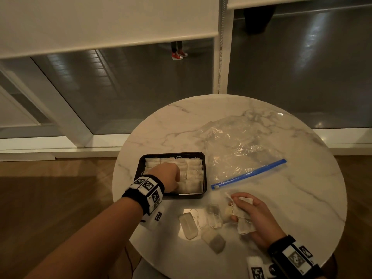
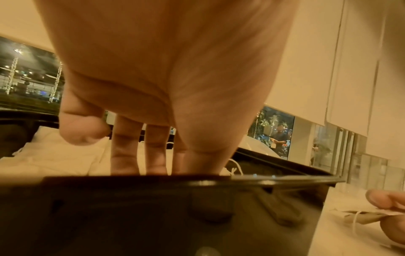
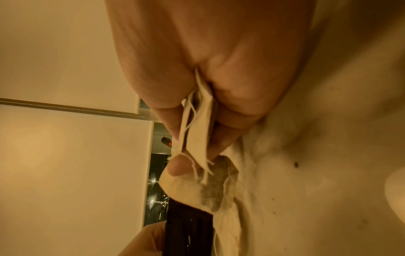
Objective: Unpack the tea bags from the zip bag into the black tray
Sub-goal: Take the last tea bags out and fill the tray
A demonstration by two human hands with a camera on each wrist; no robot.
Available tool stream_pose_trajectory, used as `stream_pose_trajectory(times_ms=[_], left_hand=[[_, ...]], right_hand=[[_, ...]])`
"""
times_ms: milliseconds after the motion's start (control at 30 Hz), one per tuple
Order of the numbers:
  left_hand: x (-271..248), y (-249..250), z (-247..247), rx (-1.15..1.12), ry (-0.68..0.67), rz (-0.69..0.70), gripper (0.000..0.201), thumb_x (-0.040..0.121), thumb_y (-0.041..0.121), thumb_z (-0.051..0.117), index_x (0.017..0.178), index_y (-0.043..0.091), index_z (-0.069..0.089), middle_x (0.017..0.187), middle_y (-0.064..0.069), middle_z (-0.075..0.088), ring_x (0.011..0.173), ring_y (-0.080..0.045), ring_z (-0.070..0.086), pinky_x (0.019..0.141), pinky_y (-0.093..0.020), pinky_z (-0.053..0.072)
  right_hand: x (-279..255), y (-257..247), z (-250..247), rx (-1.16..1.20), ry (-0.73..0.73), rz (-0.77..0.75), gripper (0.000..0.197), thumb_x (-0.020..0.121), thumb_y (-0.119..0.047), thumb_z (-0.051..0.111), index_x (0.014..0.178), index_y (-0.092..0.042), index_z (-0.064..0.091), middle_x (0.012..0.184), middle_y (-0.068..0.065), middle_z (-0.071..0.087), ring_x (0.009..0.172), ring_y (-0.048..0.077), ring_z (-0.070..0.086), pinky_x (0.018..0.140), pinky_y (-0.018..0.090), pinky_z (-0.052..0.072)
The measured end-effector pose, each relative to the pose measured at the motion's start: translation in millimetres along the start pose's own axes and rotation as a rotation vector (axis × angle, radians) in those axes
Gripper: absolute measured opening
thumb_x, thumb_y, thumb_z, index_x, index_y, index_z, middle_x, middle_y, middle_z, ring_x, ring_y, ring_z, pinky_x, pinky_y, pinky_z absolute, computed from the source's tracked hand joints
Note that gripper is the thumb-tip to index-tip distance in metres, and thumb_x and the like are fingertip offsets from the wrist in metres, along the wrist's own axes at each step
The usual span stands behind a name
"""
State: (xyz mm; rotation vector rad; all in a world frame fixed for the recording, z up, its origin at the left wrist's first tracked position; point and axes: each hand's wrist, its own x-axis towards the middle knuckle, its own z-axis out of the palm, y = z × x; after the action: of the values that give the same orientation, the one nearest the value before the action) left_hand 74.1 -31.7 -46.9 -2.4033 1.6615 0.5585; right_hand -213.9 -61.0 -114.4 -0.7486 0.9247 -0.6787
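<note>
On the round marble table, the black tray [image 1: 191, 196] [image 2: 153, 207] is packed with rows of white tea bags [image 1: 194, 174] [image 2: 54, 155]. My left hand [image 1: 171, 176] [image 2: 164, 166] reaches down into the tray with straight fingers among the bags. The near wall hides its fingertips. My right hand [image 1: 241, 210] [image 3: 197, 155] rests on the table right of the tray and grips a small bunch of tea bags [image 1: 244, 222] [image 3: 197, 135]. The clear zip bag [image 1: 241, 141] with a blue zipper strip [image 1: 249, 174] lies crumpled behind it.
Three loose tea bags [image 1: 188, 226] [image 1: 214, 218] [image 1: 214, 240] lie near the table's front edge, between my hands. The table edge [image 1: 124, 150] drops to a wooden floor on the left. Glass walls and roller blinds stand behind.
</note>
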Motion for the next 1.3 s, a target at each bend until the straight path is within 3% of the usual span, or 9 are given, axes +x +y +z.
stream_pose_trajectory(times_ms=[167, 267, 467, 600, 833, 1000, 1100, 1233, 1300], left_hand=[[5, -2, 2, 0.004, 0.002, 0.001, 0.012, 0.090, 0.029, 0.068, 0.102, 0.030, 0.073, 0.115, 0.005, 0.067, 0.101, -0.019, 0.065, 0.076, -0.028, 0.049], [6, -7, 4, -0.023, 0.000, -0.009, 0.008, 0.092, 0.029, 0.067, 0.098, 0.031, 0.071, 0.114, 0.006, 0.067, 0.100, -0.017, 0.064, 0.083, -0.030, 0.053], [4, -12, -2, -0.039, 0.032, -0.010, 0.013, 0.092, 0.033, 0.068, 0.104, 0.029, 0.072, 0.112, 0.007, 0.068, 0.103, -0.014, 0.063, 0.088, -0.030, 0.053], [-2, -3, -5, -0.119, 0.093, 0.065, 0.015, 0.094, 0.035, 0.065, 0.104, 0.026, 0.072, 0.107, 0.007, 0.069, 0.095, -0.010, 0.063, 0.086, -0.029, 0.055], [-12, 18, 9, -0.050, -0.029, 0.116, 0.025, 0.097, 0.044, 0.056, 0.104, 0.028, 0.074, 0.102, 0.006, 0.071, 0.093, -0.016, 0.064, 0.088, -0.038, 0.056], [-17, 21, 10, -0.109, 0.017, 0.100, 0.025, 0.098, 0.040, 0.054, 0.105, 0.028, 0.074, 0.103, 0.005, 0.073, 0.094, -0.016, 0.065, 0.088, -0.040, 0.057], [-27, 24, 3, -0.238, 0.155, 0.123, 0.020, 0.098, 0.030, 0.056, 0.104, 0.025, 0.074, 0.101, 0.007, 0.072, 0.090, -0.010, 0.065, 0.085, -0.033, 0.057], [-52, 43, -2, -0.520, 0.297, 0.208, 0.012, 0.097, 0.025, 0.062, 0.094, 0.025, 0.073, 0.086, 0.014, 0.069, 0.076, -0.001, 0.062, 0.068, -0.011, 0.046], [-63, 56, 0, -0.672, 0.279, 0.229, 0.011, 0.097, 0.025, 0.064, 0.094, 0.025, 0.075, 0.084, 0.014, 0.071, 0.075, -0.001, 0.065, 0.069, -0.012, 0.050]], right_hand=[[0, 0, 1, 0.016, -0.010, -0.007, 0.015, 0.094, -0.003, 0.060, 0.105, 0.003, 0.068, 0.093, 0.022, 0.070, 0.073, 0.027, 0.066, 0.058, 0.033, 0.056], [0, -1, 1, 0.030, -0.017, -0.006, 0.016, 0.095, -0.002, 0.059, 0.107, 0.005, 0.067, 0.092, 0.021, 0.069, 0.071, 0.027, 0.065, 0.059, 0.035, 0.056], [0, 0, 0, 0.043, 0.005, 0.004, 0.016, 0.094, -0.003, 0.061, 0.106, 0.002, 0.069, 0.093, 0.021, 0.069, 0.078, 0.027, 0.067, 0.062, 0.036, 0.057], [1, -1, 0, 0.044, 0.008, 0.011, 0.016, 0.093, -0.004, 0.062, 0.107, 0.001, 0.070, 0.094, 0.021, 0.070, 0.080, 0.028, 0.068, 0.066, 0.038, 0.058], [-1, -3, 1, 0.057, 0.004, 0.017, 0.016, 0.094, -0.006, 0.062, 0.106, -0.001, 0.071, 0.097, 0.021, 0.070, 0.080, 0.028, 0.070, 0.065, 0.037, 0.058], [-7, -10, 4, 0.095, -0.003, 0.028, 0.025, 0.098, -0.021, 0.056, 0.104, -0.002, 0.072, 0.096, 0.020, 0.070, 0.076, 0.029, 0.070, 0.064, 0.037, 0.057], [-7, -13, 5, 0.224, 0.024, 0.108, 0.042, 0.099, -0.038, 0.050, 0.101, -0.002, 0.072, 0.094, 0.019, 0.069, 0.075, 0.029, 0.066, 0.064, 0.037, 0.057], [-8, -15, 5, 0.279, 0.031, 0.129, 0.055, 0.101, -0.046, 0.044, 0.110, 0.003, 0.068, 0.098, 0.021, 0.067, 0.080, 0.028, 0.066, 0.063, 0.036, 0.057], [-11, -17, 7, 0.287, 0.015, 0.125, 0.057, 0.101, -0.046, 0.043, 0.114, 0.004, 0.067, 0.099, 0.022, 0.065, 0.079, 0.028, 0.065, 0.062, 0.036, 0.057]])
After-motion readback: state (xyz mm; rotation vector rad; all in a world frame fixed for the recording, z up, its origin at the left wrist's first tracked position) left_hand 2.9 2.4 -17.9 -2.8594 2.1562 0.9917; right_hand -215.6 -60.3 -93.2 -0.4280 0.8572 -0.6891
